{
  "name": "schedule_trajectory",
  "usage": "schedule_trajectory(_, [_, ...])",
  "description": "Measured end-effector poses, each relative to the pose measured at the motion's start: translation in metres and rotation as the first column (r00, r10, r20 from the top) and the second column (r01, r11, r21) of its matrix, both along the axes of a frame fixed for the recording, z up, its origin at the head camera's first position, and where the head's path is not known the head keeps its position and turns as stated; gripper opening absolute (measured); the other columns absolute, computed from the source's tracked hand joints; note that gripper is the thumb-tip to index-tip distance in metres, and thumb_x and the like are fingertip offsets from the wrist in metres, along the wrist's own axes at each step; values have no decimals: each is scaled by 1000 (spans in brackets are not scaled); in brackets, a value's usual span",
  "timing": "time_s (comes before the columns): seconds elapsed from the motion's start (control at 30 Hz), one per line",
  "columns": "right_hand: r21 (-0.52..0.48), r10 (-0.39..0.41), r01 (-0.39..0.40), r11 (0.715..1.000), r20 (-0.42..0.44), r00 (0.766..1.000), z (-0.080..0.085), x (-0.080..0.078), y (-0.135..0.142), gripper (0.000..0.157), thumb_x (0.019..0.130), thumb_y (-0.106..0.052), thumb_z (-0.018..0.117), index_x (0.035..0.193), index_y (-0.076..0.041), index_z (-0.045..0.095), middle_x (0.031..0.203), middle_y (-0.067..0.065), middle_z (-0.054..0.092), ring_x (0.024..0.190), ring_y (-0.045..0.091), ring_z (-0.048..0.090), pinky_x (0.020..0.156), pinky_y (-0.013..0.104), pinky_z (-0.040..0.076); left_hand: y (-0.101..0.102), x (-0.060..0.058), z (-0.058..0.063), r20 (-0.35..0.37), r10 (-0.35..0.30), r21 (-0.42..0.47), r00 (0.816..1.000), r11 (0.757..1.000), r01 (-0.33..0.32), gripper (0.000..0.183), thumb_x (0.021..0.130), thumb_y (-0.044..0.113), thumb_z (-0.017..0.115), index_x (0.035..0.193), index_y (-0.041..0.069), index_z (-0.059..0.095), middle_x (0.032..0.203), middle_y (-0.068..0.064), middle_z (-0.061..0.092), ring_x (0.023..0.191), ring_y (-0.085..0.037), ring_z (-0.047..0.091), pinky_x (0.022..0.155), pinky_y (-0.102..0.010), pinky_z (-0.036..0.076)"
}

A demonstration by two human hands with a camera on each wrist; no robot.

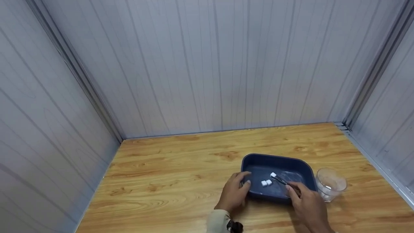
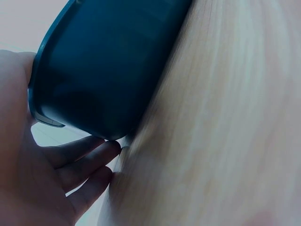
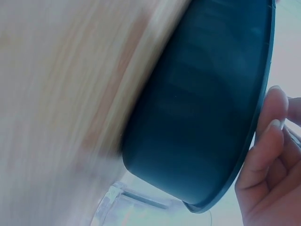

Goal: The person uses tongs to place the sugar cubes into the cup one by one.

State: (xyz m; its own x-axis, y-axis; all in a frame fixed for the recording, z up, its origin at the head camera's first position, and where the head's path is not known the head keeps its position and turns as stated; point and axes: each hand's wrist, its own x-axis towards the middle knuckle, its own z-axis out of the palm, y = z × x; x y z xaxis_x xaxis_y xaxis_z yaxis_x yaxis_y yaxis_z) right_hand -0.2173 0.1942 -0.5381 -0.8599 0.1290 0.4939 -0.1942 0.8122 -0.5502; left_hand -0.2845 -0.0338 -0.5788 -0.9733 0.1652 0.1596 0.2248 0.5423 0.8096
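Observation:
A dark blue rectangular basin (image 1: pixel 271 195) sits on the wooden table, its outer wall filling much of both wrist views. My left hand (image 1: pixel 233 191) holds its left end, thumb at the rim and other fingers outside the wall. Above the basin's right front part, my right hand (image 1: pixel 309 205) pinches slim dark tweezers (image 1: pixel 280 180). One small white cube (image 1: pixel 273 174) is at the tweezers' tips; whether it is off the bottom I cannot tell. Two more white cubes (image 1: pixel 266 183) lie side by side on the basin floor. The right wrist view mostly hides the tweezers behind fingers (image 3: pixel 268 141).
A clear glass cup (image 1: pixel 331 184) stands close to the basin's right end, with something white at its bottom. Wood-grain table (image 1: pixel 168 187) extends to the left. Pale panel walls (image 1: pixel 200 64) rise behind and on both sides.

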Motion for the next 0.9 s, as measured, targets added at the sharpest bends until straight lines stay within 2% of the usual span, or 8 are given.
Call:
schedule_trajectory(0.27, [4,-36,36,999,16,999,-2,10,5,16,85,-25,68,95,-12,71,66,-7,64,56,10,53,55,39,43,4,3,-3,41,-1,-5,999,1000,1,31,92,36,53,122,38,58,119,13,51,99,-7,50,89,-38,41])
schedule_trajectory(0.4, [2,-46,46,999,6,999,-2,12,7,16,84,-26,68,94,-13,71,65,-6,64,56,14,56,56,44,44,3,4,-4,16,-14,-11,1000,1000,14,31,92,35,53,123,36,58,118,13,51,93,-6,51,84,-36,42])
schedule_trajectory(0.53, [0,-48,48,999,9,999,1,15,7,17,84,-28,67,94,-14,71,67,-6,65,58,15,58,55,44,44,1,5,-5,-9,-18,-10,1000,1000,18,31,93,33,53,123,35,58,119,14,51,87,-6,50,80,-33,42])
schedule_trajectory(0.73, [-13,-58,58,998,-1,998,8,16,8,18,85,-28,66,97,-15,71,67,-1,65,56,15,54,53,41,41,0,3,-3,-11,-17,11,1000,1000,17,31,93,33,53,124,35,58,118,15,50,85,-7,50,79,-32,41])
schedule_trajectory(0.9, [-12,-65,65,998,-2,998,10,16,10,19,86,-28,66,98,-14,71,76,3,69,63,19,60,57,44,43,1,2,0,-8,-12,10,1000,1000,12,31,93,34,53,123,35,58,119,14,51,90,-7,50,83,-35,42])
